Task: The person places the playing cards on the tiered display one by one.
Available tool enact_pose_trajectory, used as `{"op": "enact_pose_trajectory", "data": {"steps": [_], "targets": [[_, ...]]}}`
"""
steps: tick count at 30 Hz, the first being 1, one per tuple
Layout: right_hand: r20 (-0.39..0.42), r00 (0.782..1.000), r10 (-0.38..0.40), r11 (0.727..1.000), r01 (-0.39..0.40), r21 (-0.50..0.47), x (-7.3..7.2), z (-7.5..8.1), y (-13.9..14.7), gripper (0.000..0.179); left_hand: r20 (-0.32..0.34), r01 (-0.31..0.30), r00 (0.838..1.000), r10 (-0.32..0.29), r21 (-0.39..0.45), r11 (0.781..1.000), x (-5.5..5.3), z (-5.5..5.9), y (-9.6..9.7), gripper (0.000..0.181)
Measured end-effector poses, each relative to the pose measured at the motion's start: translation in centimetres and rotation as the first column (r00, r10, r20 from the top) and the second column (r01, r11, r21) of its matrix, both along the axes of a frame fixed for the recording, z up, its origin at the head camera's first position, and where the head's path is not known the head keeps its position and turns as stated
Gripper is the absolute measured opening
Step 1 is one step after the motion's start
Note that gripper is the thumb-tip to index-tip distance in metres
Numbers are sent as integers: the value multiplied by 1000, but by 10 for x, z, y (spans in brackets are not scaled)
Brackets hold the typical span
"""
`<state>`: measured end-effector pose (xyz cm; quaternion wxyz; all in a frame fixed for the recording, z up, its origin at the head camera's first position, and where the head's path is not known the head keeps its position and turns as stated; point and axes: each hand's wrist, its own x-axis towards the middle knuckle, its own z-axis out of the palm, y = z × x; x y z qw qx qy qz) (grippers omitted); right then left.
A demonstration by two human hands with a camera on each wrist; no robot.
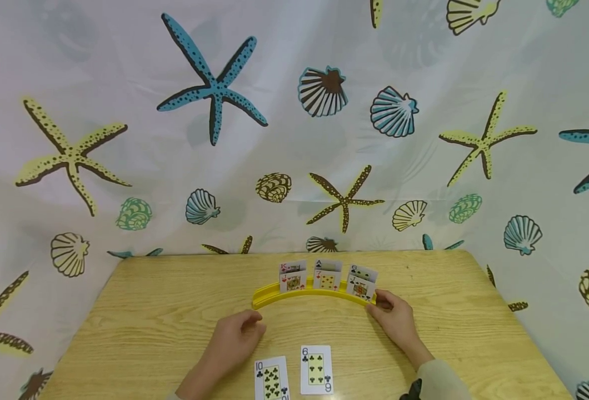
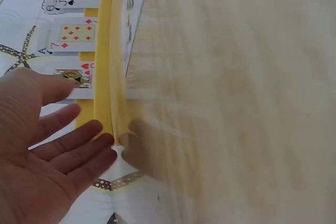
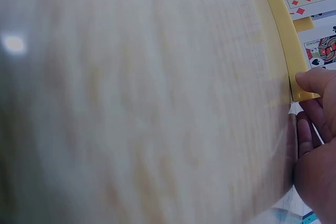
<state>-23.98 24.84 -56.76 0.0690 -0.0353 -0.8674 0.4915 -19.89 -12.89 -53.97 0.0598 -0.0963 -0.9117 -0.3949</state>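
A curved yellow card holder [image 1: 269, 296] stands near the back of the table with three pairs of playing cards upright in it. In front are a jack of hearts [image 1: 293, 281], a seven of diamonds [image 1: 327, 280] and a jack of spades [image 1: 360, 289]; the cards behind them are partly hidden. My right hand [image 1: 397, 322] pinches the holder's right end, thumb [image 3: 312, 81] in front and fingers behind. Near the holder's left end, my left hand [image 1: 234, 339] holds nothing, its fingers [image 2: 79, 153] loosely extended.
A ten of clubs [image 1: 271, 380] and a six of clubs [image 1: 317, 370] lie face up side by side at the front of the wooden table [image 1: 164, 311]. A white cloth [image 1: 274, 139] printed with starfish and shells hangs behind and at both sides.
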Motion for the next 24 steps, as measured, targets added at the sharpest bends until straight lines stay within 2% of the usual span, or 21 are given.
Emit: {"op": "enact_pose_trajectory", "data": {"steps": [5, 9, 13, 17, 22, 24], "targets": [[2, 1000, -1, 1000, 1, 2, 0, 0, 0, 47, 78, 46, 996, -42, -49, 998, 22, 5, -6, 25], [2, 1000, 1, 1000, -1, 2, 0, 0, 0, 47, 143, 86, 987, -77, -59, 994, 34, 7, -8, 30], [5, 1000, 0, 1000, 0, -2, 1, 0, 0, 47, 189, 137, 975, -120, -78, 987, 40, 7, -11, 39], [9, 1000, 3, 1000, -3, -9, 1, 0, 0, 48, 232, 186, 959, -162, -85, 979, 45, 6, -15, 55], [14, 1000, 5, 1000, -5, -16, 1, 1, 0, 48, 335, 242, 920, -204, -72, 968, 45, 2, -20, 75], [16, 1000, 5, 1000, -4, -16, 1, 1, 0, 48, 351, 271, 910, -222, -97, 958, 45, 0, -20, 83]]}}
